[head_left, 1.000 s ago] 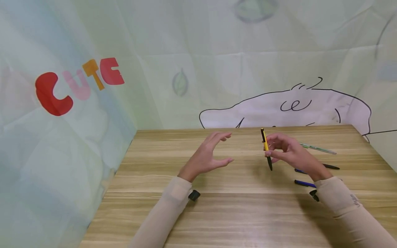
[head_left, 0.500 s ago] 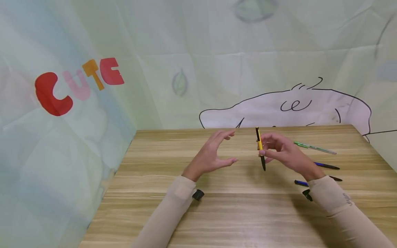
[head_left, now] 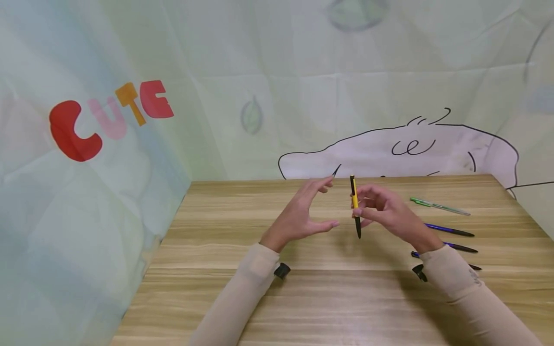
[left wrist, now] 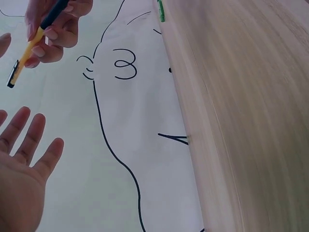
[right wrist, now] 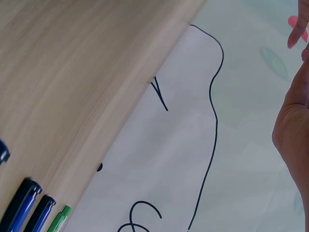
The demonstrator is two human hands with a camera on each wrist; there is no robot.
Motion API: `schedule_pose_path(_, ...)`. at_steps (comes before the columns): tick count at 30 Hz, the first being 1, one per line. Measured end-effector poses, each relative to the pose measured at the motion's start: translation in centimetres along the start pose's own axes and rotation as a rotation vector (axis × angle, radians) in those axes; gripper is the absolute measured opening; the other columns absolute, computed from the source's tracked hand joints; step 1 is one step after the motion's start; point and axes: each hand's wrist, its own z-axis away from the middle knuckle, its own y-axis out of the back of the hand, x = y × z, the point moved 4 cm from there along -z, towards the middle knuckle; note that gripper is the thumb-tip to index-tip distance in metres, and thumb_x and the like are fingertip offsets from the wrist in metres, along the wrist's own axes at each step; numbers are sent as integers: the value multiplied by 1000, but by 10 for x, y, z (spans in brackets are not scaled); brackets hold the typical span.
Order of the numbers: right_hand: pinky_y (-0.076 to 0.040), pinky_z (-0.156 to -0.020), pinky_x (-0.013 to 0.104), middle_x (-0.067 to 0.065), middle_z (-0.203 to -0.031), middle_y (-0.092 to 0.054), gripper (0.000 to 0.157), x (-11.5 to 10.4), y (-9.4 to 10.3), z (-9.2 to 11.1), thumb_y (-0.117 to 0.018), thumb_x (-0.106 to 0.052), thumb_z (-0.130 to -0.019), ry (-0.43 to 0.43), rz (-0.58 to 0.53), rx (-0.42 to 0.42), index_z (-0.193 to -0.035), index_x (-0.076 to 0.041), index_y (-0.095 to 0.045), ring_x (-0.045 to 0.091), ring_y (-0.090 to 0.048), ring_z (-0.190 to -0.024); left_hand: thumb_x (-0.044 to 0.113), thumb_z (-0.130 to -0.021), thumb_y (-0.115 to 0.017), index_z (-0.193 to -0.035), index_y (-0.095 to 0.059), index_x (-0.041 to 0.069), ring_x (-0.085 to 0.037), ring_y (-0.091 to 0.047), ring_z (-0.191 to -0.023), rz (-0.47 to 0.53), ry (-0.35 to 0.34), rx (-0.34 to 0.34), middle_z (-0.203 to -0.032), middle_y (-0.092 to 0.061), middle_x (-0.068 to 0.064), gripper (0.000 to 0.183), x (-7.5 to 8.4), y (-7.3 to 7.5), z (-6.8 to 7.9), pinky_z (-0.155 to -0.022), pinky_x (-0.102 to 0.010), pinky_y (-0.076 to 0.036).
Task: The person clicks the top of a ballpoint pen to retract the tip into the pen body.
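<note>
A yellow and black pen [head_left: 355, 194] stands nearly upright above the table, pinched between the thumb and fingers of my right hand [head_left: 387, 209]. To its left, my left hand [head_left: 298, 214] is raised with thumb and fingers spread apart in a C shape, holding nothing. A small gap separates the pen from the left fingertips. In the left wrist view the pen [left wrist: 34, 44] slants between the right hand's fingers [left wrist: 52, 36], while the left palm [left wrist: 21, 188] faces the camera. Only part of a hand [right wrist: 294, 118] shows at the right wrist view's edge.
On the wood-grain table [head_left: 329, 298], a green pen [head_left: 439, 206] lies behind the right forearm. Blue and black pens [head_left: 452, 230] lie in a row nearer, partly hidden by the right sleeve [head_left: 454, 274]. A printed cloth backdrop [head_left: 216, 120] rises behind the table and at left.
The right hand has moved left with the pen, closer to the left hand. The left hand has shifted slightly right. More of the pens on the table shows now.
</note>
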Motion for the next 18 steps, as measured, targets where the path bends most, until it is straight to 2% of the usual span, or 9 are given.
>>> schedule_pose_path(8, -62, -72, 46, 13, -109, -65, 33, 0, -6, -2, -67, -6, -98, -11, -56, 0, -128, -5, -54, 20, -70, -97, 32, -77, -90, -161, -21, 17, -25, -51, -128, 15, -9, -25, -148, -46, -8, 110, 4, -3, -5, -110, -34, -44)
schedule_pose_path(18, -62, -70, 43, 8, -108, -64, 28, -1, -12, -3, -62, -1, -99, 41, -143, -24, -125, -9, -56, 17, -72, -97, 33, -76, -90, -163, -15, 17, -21, -50, -130, 25, -30, -49, -151, -43, -6, 116, 6, -9, -11, -110, -33, -43)
